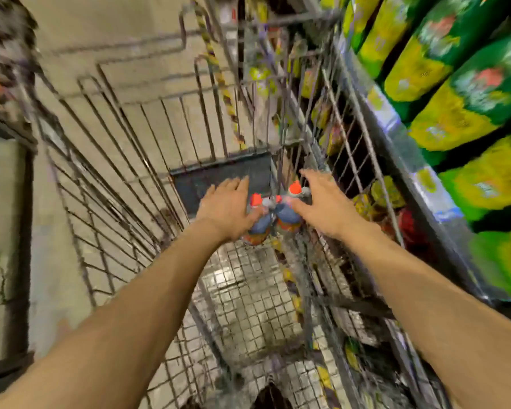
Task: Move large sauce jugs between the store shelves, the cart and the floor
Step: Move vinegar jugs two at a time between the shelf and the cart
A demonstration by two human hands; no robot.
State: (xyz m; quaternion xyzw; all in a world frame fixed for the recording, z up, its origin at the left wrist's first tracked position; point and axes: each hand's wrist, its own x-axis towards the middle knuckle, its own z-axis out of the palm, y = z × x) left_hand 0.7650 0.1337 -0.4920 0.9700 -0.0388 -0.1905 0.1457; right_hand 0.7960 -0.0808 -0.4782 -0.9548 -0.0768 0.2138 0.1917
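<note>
Two sauce jugs stand side by side at the far end of a wire cart (124, 160), both with red caps, blue labels and orange contents. My left hand (223, 208) lies against the left jug (260, 224) with its fingers stretched out. To its right, my right hand (322, 202) has its fingers spread, and the thumb touches the right jug (288, 215). Neither hand is closed around a jug. The picture is blurred by motion.
The cart's mesh floor (248, 290) lies below my arms, and a dark grey panel (219, 175) closes its far end. Store shelves on the right hold green and yellow bags (455, 84), close against the cart's right wall. Tiled floor (130, 39) runs along the left.
</note>
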